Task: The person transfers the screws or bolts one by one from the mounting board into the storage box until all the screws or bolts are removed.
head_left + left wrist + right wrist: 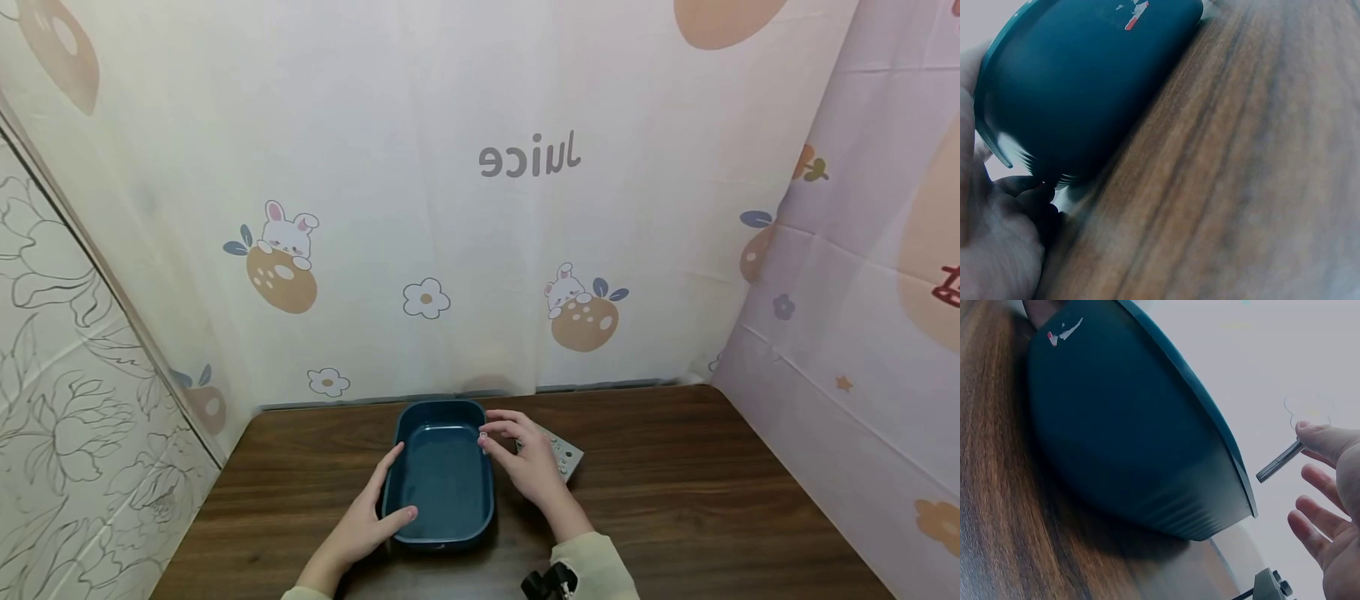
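Threaded bolt (1279,462) in right hand (531,463), blue tray (444,479) in left hand (360,527).

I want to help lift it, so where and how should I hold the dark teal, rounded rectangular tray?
Probably hold the tray by the rim along both long sides, coming from left and right: its walls lean outward, leaving room underneath.

text: "Juice" (529,156) | grey letters, printed mirrored | borne by: pale rabbit-patterned backdrop (375,150) | seen at 1 o'clock from head-view centre
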Demonstrator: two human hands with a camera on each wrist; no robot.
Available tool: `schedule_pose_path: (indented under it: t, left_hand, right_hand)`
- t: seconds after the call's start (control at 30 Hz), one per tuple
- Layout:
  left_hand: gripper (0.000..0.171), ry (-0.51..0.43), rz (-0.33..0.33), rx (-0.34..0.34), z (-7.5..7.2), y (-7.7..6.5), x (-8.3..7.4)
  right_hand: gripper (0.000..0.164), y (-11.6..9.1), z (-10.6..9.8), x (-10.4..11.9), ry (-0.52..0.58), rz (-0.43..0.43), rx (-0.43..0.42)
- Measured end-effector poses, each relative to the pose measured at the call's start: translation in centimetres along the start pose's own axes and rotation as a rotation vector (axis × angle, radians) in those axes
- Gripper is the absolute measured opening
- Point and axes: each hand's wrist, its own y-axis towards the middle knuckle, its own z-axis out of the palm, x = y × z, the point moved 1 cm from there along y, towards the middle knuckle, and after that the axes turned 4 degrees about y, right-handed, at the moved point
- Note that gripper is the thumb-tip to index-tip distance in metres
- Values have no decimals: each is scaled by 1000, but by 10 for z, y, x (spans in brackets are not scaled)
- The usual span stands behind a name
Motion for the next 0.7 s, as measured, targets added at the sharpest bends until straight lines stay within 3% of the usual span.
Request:
schedule_pose_path:
  t: [0.27,0.43,0.7]
  left_hand:
    - [86,4,-33,-5,0,0,-1]
    - [86,-6,-7,-6,0,-1,-1]
    - [86,4,5,-8,1,0,0]
  right_hand:
    - [10,1,10,1,15,6,39]
    - [19,-2,20,2,23,-10,60]
    - [21,-4,29,9,26,-7,78]
